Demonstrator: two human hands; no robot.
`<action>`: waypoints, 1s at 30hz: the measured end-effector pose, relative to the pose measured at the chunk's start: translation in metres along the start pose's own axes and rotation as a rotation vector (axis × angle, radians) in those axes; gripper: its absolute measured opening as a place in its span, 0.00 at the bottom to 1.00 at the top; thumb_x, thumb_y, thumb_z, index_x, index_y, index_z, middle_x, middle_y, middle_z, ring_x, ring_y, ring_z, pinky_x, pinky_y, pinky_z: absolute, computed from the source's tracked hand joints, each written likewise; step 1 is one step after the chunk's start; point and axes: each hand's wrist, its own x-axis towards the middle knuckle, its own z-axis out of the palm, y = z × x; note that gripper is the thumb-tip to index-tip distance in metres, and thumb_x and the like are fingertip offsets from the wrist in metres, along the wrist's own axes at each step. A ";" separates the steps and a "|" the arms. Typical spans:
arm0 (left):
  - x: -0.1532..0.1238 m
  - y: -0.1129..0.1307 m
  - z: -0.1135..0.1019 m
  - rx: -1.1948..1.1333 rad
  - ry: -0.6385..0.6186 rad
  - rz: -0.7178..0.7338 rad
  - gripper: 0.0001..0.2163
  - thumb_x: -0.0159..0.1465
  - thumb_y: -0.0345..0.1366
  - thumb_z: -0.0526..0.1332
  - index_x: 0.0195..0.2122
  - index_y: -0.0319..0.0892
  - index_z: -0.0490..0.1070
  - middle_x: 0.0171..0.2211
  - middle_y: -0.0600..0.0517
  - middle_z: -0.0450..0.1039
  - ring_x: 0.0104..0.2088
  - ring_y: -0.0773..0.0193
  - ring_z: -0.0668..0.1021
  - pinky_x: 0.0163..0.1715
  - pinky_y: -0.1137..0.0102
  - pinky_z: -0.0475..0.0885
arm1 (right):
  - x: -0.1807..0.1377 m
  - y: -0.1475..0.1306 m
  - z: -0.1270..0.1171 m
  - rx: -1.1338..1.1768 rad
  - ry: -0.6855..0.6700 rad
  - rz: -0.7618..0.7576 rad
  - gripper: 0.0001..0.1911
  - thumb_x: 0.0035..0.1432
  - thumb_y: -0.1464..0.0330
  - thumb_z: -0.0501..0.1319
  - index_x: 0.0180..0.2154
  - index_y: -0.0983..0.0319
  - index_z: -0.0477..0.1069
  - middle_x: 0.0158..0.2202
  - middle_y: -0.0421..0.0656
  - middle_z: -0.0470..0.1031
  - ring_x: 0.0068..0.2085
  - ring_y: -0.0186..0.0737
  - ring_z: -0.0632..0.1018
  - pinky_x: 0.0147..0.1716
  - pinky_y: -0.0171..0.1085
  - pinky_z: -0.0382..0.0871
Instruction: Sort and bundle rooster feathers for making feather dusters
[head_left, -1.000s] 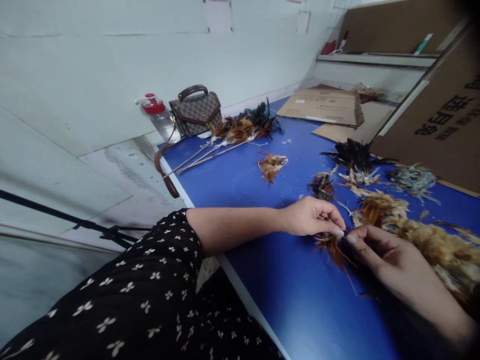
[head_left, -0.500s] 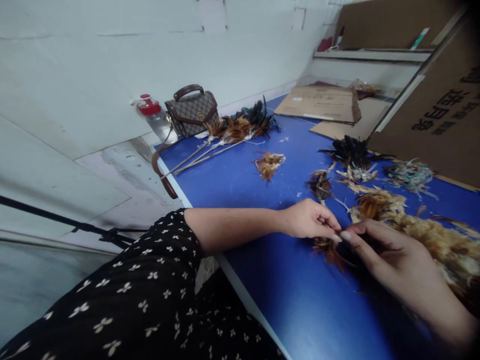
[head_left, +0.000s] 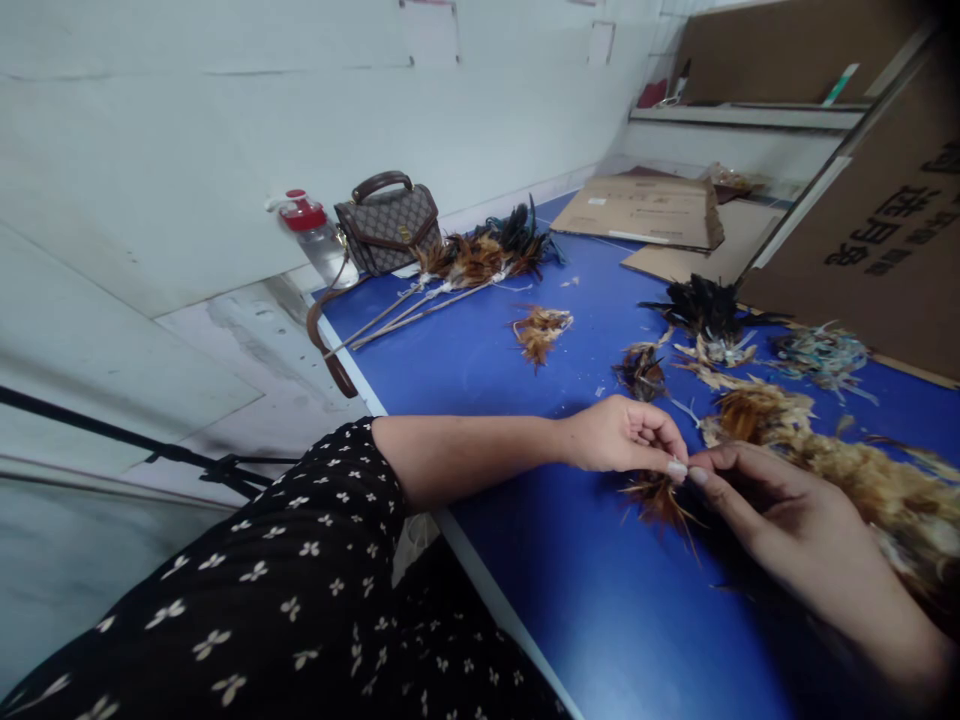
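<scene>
My left hand [head_left: 626,436] rests on the blue table [head_left: 480,360] with thumb and fingertips pinched on a small bunch of brown feathers [head_left: 660,497]. My right hand [head_left: 772,510] meets it from the right, its fingers also pinched on the same bunch at its top end. The feathers fan out downward below both hands. A long heap of tan and brown feathers [head_left: 847,470] lies just behind my right hand.
Feather dusters on thin sticks [head_left: 457,270] lie at the far left beside a patterned handbag [head_left: 390,222] and a red-capped bottle [head_left: 315,235]. Small feather piles: brown [head_left: 541,330], dark [head_left: 643,368], black [head_left: 705,300], bluish [head_left: 821,352]. Flat cardboard [head_left: 645,212] and a printed carton [head_left: 877,250] stand behind.
Both hands stay pinched together on the feather bunch; they shifted only slightly. The camera view wobbled a little.
</scene>
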 end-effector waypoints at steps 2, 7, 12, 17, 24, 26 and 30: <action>0.000 -0.002 -0.001 0.001 -0.005 0.006 0.28 0.43 0.42 0.94 0.38 0.37 0.84 0.35 0.51 0.86 0.38 0.66 0.85 0.49 0.63 0.77 | 0.000 0.004 0.002 -0.013 -0.020 0.005 0.30 0.71 0.36 0.69 0.44 0.55 0.86 0.42 0.46 0.89 0.41 0.47 0.86 0.44 0.42 0.79; 0.001 0.000 -0.001 0.022 0.033 -0.028 0.30 0.38 0.43 0.94 0.36 0.37 0.83 0.34 0.52 0.85 0.37 0.67 0.83 0.47 0.63 0.76 | 0.000 -0.002 0.008 -0.068 -0.004 -0.034 0.29 0.75 0.37 0.63 0.40 0.54 0.81 0.34 0.44 0.84 0.33 0.45 0.82 0.31 0.40 0.75; 0.003 -0.001 -0.005 -0.005 0.066 -0.051 0.31 0.38 0.46 0.94 0.35 0.37 0.83 0.33 0.53 0.84 0.35 0.68 0.82 0.49 0.62 0.77 | -0.002 -0.017 0.006 -0.063 -0.027 -0.091 0.27 0.75 0.39 0.65 0.37 0.54 0.80 0.32 0.43 0.81 0.30 0.42 0.78 0.28 0.39 0.72; 0.005 -0.007 -0.006 0.029 0.036 0.059 0.29 0.39 0.46 0.94 0.32 0.37 0.82 0.38 0.50 0.85 0.41 0.64 0.85 0.56 0.57 0.80 | -0.003 -0.009 0.000 0.043 0.045 -0.053 0.24 0.73 0.40 0.70 0.46 0.54 0.85 0.42 0.45 0.88 0.40 0.45 0.84 0.42 0.40 0.79; 0.002 -0.009 -0.005 0.112 -0.062 0.179 0.23 0.49 0.43 0.92 0.32 0.38 0.82 0.40 0.48 0.85 0.42 0.63 0.87 0.57 0.57 0.81 | 0.002 0.008 0.011 0.209 -0.007 0.096 0.33 0.64 0.32 0.73 0.49 0.53 0.86 0.48 0.48 0.89 0.45 0.51 0.89 0.46 0.44 0.87; 0.001 -0.008 -0.007 0.171 -0.071 0.235 0.19 0.53 0.39 0.90 0.32 0.38 0.83 0.40 0.47 0.85 0.42 0.64 0.87 0.58 0.59 0.81 | 0.002 0.007 0.016 0.265 0.017 0.130 0.34 0.60 0.32 0.76 0.47 0.54 0.86 0.44 0.48 0.89 0.41 0.48 0.88 0.42 0.42 0.86; 0.003 -0.009 -0.009 0.266 -0.035 0.368 0.15 0.57 0.35 0.86 0.33 0.39 0.82 0.40 0.46 0.86 0.42 0.64 0.86 0.55 0.62 0.81 | 0.001 0.003 0.023 0.300 0.113 0.135 0.33 0.59 0.33 0.78 0.44 0.55 0.86 0.36 0.47 0.86 0.33 0.44 0.85 0.33 0.39 0.83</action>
